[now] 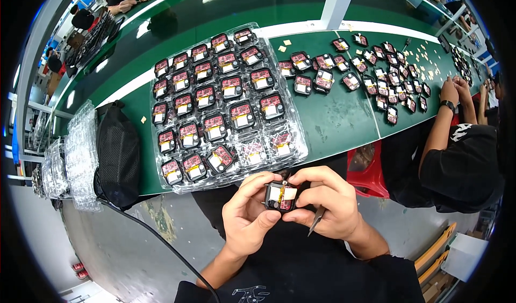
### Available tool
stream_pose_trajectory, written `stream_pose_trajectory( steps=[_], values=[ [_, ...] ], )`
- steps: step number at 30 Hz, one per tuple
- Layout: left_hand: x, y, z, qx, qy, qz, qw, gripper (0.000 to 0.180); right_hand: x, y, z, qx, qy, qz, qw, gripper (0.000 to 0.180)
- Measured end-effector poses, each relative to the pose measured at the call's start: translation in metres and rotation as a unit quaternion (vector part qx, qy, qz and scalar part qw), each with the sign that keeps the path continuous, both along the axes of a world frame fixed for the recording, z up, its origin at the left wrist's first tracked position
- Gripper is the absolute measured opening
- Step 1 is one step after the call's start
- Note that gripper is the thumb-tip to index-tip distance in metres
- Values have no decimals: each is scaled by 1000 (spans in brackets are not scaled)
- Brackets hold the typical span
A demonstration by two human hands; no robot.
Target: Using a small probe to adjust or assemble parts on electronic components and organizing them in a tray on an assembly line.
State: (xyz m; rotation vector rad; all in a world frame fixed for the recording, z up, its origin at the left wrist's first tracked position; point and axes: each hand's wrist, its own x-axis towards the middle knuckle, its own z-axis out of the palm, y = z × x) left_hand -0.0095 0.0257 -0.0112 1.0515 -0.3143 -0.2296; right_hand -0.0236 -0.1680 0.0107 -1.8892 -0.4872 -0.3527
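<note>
Close to my body, my left hand (pixel 248 212) grips a small black device housing (pixel 272 202) by its left side and edges. Inside the housing show a red circuit board, a white block and yellow tape; a pale cream piece lies over the board's right part. My right hand (pixel 334 203) is closed, thumb and fingertips at the housing's right and upper edge. Tucked in its palm is a slim dark pointed tool that looks like tweezers (pixel 317 220), the tip aimed down, away from the housing. Both hands are off the table, before its near edge.
A clear plastic tray (pixel 296 136) with rows of similar housings lies on the green table (pixel 333 136). Loose housings (pixel 323 80) and cream bits spread to the right. A black bag (pixel 119 155) stands left; a cable (pixel 161 238) hangs there. A co-worker (pixel 457 158) sits right, near a red stool (pixel 366 174).
</note>
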Motion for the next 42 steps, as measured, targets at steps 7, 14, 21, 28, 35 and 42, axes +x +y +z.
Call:
stream_pose_trajectory(
  steps=[7, 14, 21, 28, 35, 42],
  values=[
    [7, 0, 2, -12, -5, 33, 999, 62, -2, 0, 8, 40, 91, -48, 994, 58],
    [11, 6, 2, 21, -25, 46, 998, 62, -3, -3, -4, -113, -20, -68, 991, 58],
    [10, 8, -2, 18, 2, 63, 998, 63, -3, 7, 11, -141, 43, -139, 979, 34],
    [7, -2, 8, 25, 59, 90, 994, 74, 2, 5, -5, -186, -154, -146, 959, 34],
    [5, 3, 1, -23, 32, 27, 999, 61, 4, 7, -1, -205, -168, -146, 953, 25],
    [6, 4, 0, -28, 25, 23, 999, 61, 5, 5, -1, -62, -36, -98, 993, 20]
  ],
)
